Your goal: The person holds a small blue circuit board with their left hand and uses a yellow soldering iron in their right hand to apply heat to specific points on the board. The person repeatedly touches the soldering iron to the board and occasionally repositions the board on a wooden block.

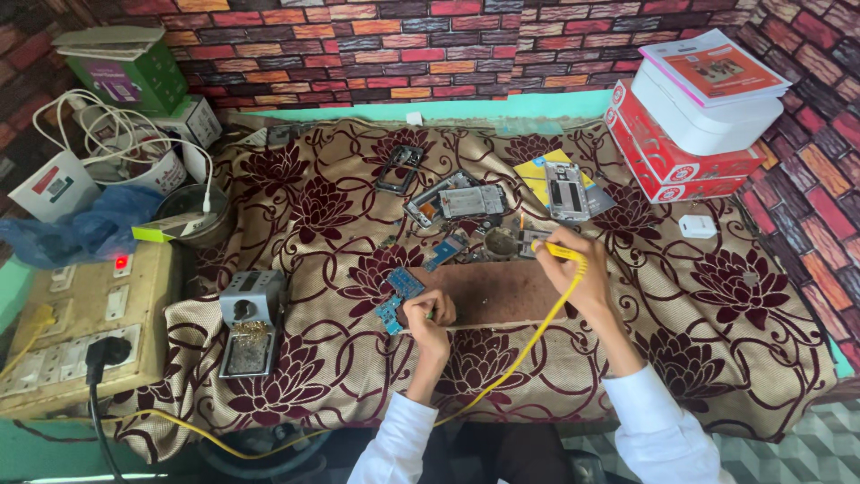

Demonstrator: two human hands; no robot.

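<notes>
My left hand (428,315) is closed on a small tool and rests beside a blue circuit board (398,298) on the flowered cloth. My right hand (566,267) grips a yellow soldering iron (557,250) whose tip points left toward a small round tin (501,241). The iron's yellow cable (511,363) runs down and left off the table. A brown mat (498,293) lies between my hands.
Opened phone frames (455,202) and a phone back (567,189) lie behind the mat. A soldering station (250,324) stands at left beside a switchboard (81,324). Red and white boxes (684,152) are stacked at the back right. A small white adapter (697,226) sits to the right.
</notes>
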